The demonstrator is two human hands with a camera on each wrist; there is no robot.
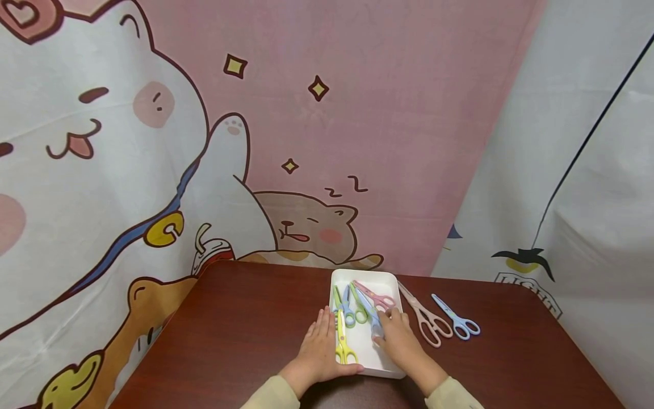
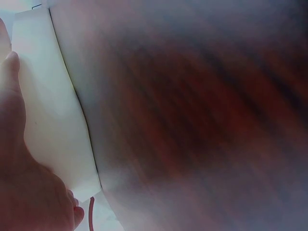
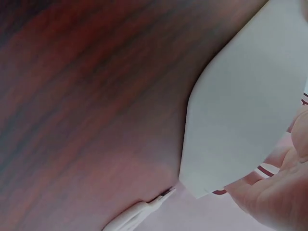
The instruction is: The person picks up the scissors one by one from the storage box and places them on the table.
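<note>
A white tray [image 1: 375, 355] holds several scissors. My left hand [image 1: 321, 346] rests along its left rim with straight fingers, the thumb stretched across the near rim. Beside that hand, yellow scissors [image 1: 342, 335] lie with their handles toward me. My right hand [image 1: 405, 342] reaches over the right rim, thumb and fingers bent round the handle of blue scissors [image 1: 374, 324]; the fingers partly hide that handle. Farther in are pink scissors [image 1: 380, 297], green scissors [image 1: 360, 311] and another blue pair [image 1: 348, 315]. In both wrist views the tray's outer wall [image 2: 53, 106] [image 3: 240, 101] shows beneath the hand.
Right of the tray, large pale-pink scissors [image 1: 428, 318] lie on the dark wooden table [image 1: 245, 318], their tips by the rim. Another pair of blue scissors [image 1: 457, 318] lies farther right. A printed cloth [image 1: 398, 142] hangs behind the table.
</note>
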